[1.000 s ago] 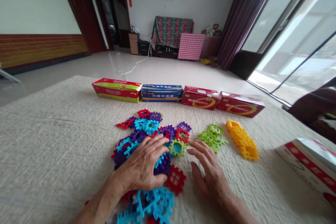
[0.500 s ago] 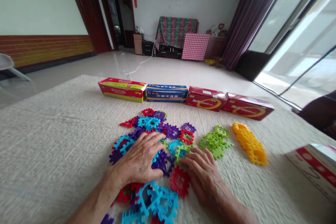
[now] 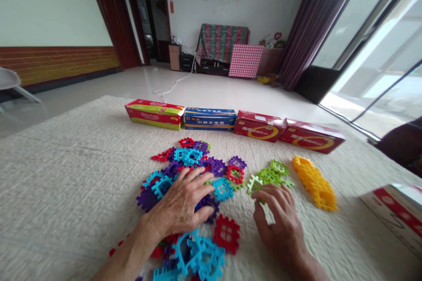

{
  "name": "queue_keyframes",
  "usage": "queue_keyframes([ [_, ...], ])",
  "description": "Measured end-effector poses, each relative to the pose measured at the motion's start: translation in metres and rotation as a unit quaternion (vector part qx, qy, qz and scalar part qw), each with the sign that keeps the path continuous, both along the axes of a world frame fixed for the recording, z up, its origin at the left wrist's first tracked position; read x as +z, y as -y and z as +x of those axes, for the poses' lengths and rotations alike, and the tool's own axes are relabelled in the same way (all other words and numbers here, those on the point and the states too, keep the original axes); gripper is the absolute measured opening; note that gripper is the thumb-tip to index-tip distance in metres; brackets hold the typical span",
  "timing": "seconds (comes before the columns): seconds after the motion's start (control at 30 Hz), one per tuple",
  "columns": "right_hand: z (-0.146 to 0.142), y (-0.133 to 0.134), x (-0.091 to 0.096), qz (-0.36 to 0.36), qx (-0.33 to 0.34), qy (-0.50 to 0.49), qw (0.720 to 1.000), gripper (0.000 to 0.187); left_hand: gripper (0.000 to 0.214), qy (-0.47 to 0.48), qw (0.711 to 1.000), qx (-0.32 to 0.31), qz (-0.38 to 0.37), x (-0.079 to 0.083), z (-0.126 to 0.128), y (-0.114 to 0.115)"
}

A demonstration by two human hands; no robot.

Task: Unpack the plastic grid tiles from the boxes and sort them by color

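My left hand (image 3: 187, 199) lies palm down over a mixed pile of toothed plastic building pieces, its fingers stretched out. Around it are purple pieces (image 3: 148, 198), blue pieces (image 3: 198, 254) and a red window piece (image 3: 227, 233). Between the curled fingers and thumb of my right hand (image 3: 278, 215) is a light green building piece (image 3: 254, 183), tilted and partly hidden by the fingers. It is beside the heap of green pieces (image 3: 270, 175). A blue window piece (image 3: 223, 189) lies flat between my hands.
Yellow pieces (image 3: 316, 186) lie in a row at the right. Along the back stand a red-yellow box (image 3: 154, 114), a blue box (image 3: 210, 119) and two dark red boxes (image 3: 259, 126). A white-and-red box (image 3: 395, 210) is at the right edge. A quilted cover (image 3: 82, 162) lies beneath.
My right hand has moved right, bringing the light green piece from the mixed pile to the green heap. The blue window piece is now uncovered. My left hand has shifted slightly right.
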State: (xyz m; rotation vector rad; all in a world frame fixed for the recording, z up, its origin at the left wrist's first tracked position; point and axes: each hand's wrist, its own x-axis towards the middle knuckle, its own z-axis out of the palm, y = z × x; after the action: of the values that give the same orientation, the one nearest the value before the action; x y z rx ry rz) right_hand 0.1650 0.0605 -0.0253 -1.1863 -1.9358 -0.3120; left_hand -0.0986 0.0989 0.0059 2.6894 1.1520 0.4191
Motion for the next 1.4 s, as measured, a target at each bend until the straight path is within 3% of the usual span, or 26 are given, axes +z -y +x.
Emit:
queue_keyframes([
  [0.1,0.012,-0.007,-0.001,0.015,-0.092,-0.005,0.996,0.015,0.022,0.008,1.0,-0.001,-0.001,-0.002,0.0,0.0],
  [0.17,0.016,-0.009,-0.002,-0.002,-0.115,-0.007,0.993,0.016,0.014,0.014,1.0,0.006,0.007,-0.002,0.0,-0.001],
  [0.23,0.013,-0.006,-0.002,-0.026,-0.069,-0.007,0.997,0.021,0.011,0.02,0.999,0.017,0.021,-0.003,-0.001,-0.003],
  [0.3,0.007,-0.001,-0.002,-0.054,0.019,0.005,0.998,0.028,0.012,0.03,0.998,0.03,0.039,-0.003,-0.003,-0.004],
  [0.4,-0.006,0.007,-0.003,-0.123,0.106,0.077,0.984,0.039,0.012,0.051,0.996,0.043,0.066,-0.003,-0.003,-0.006],
  [0.5,-0.015,0.011,-0.007,-0.179,0.105,0.139,0.968,0.043,0.012,0.063,0.994,0.044,0.083,-0.004,-0.002,-0.008],
  [0.73,-0.017,0.012,-0.006,-0.239,0.101,0.176,0.95,0.037,0.012,0.076,0.991,0.04,0.102,-0.006,-0.002,-0.009],
  [1.2,-0.031,0.019,0.012,-0.246,0.187,0.187,0.932,0.038,0.016,0.061,0.983,0.113,0.127,-0.012,-0.011,-0.015],
  [1.4,-0.037,0.008,0.008,-0.163,0.166,0.051,0.971,0.026,0.022,0.09,0.977,0.143,0.133,-0.019,-0.012,-0.018],
])
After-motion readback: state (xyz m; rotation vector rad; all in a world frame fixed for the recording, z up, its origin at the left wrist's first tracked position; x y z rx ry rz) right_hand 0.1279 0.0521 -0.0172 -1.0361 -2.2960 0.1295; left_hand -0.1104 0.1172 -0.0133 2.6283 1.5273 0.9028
